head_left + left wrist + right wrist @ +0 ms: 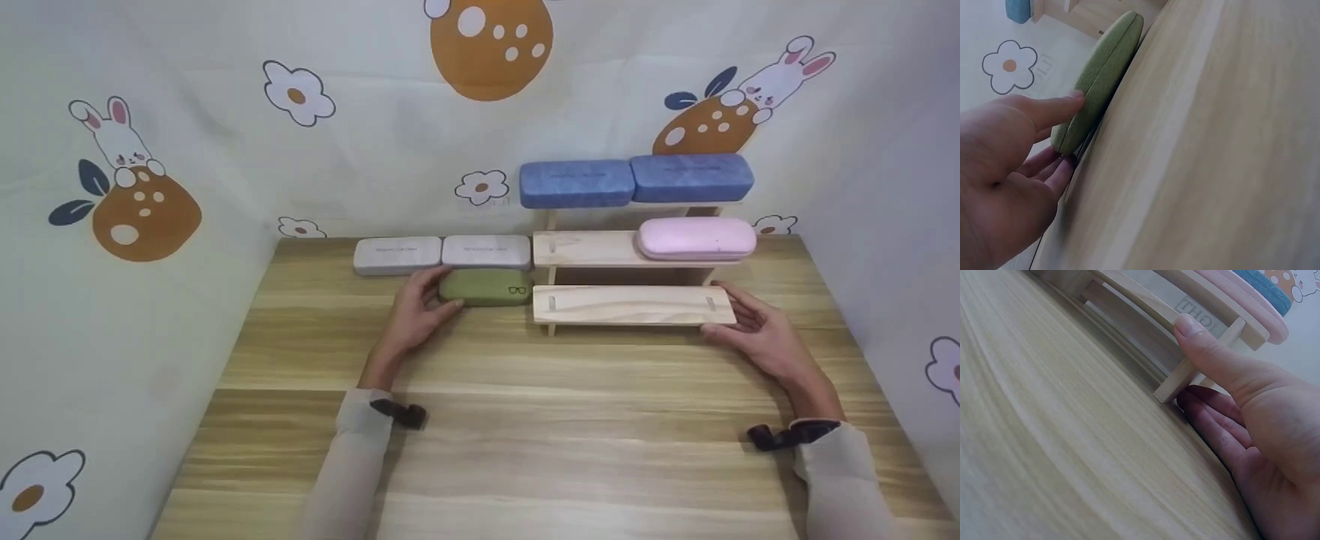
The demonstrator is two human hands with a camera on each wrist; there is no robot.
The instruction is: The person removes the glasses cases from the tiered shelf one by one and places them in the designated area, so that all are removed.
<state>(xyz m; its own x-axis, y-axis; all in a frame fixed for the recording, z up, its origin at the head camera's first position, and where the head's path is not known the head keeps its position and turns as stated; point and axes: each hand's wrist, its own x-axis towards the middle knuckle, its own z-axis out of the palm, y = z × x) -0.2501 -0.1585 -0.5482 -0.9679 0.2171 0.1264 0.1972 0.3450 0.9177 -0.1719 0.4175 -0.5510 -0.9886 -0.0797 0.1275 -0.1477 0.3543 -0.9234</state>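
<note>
My left hand (418,309) grips the left end of a green glasses case (484,288), thumb on its front side and fingers round the end and back. In the left wrist view the green case (1100,79) lies on the tabletop with the thumb against its side. At the other side, my right hand (761,334) holds the right end of the lowest step of a three-step wooden rack (634,306). The right wrist view shows the thumb on the step's front edge and the fingers beside a rack leg (1176,379), partly hidden behind it.
Two blue glasses cases (576,184) lie on the rack's top step, and a pink case (697,238) lies on the right of the middle step. Two grey cases (397,256) stand left of the rack, behind the green one. Patterned cloth walls (375,150) border the wooden table (570,435).
</note>
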